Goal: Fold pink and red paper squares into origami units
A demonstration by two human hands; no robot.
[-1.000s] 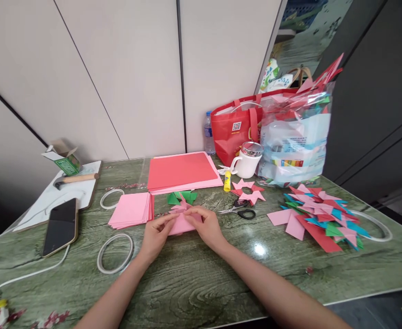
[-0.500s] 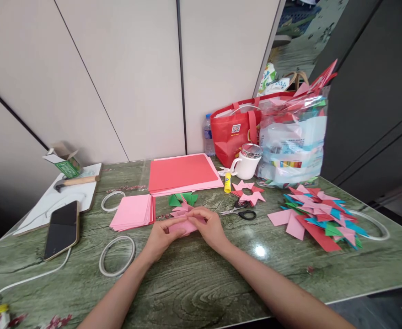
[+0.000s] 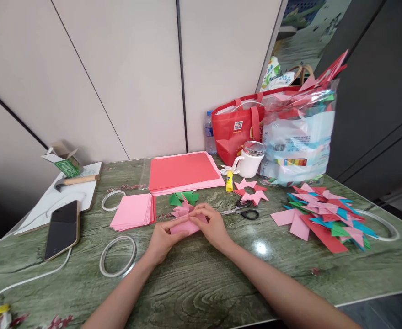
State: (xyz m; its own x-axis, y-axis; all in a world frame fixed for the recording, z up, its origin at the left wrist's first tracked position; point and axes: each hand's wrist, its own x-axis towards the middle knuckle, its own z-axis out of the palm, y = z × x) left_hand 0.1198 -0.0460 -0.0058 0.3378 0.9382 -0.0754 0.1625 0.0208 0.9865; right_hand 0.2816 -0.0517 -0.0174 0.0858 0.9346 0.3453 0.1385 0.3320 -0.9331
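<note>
A piece of pink paper [image 3: 183,228], seemingly folded, is held between both hands over the middle of the table. My left hand [image 3: 166,237] pinches its left side between thumb and fingers. On the other side, my right hand [image 3: 210,226] grips the paper near its upper right edge. Just behind the hands lie a folded pink paper piece [image 3: 181,210] and green folded paper [image 3: 184,198]. Scissors [image 3: 243,211] with black handles rest right of my right hand. A stack of pink square paper [image 3: 132,211] sits to the left.
Rolls of white tape [image 3: 101,260], a phone [image 3: 62,228] and a hammer [image 3: 77,180] lie left. Red sheets [image 3: 183,170], a glue stick [image 3: 229,181], a mug [image 3: 250,160] and bags [image 3: 228,132] stand behind. Colourful folded paper [image 3: 327,210] is heaped right.
The camera view has shifted slightly, so things on the right appear a little farther right. Both hands keep their pinch on the pink paper, with hardly any movement.
</note>
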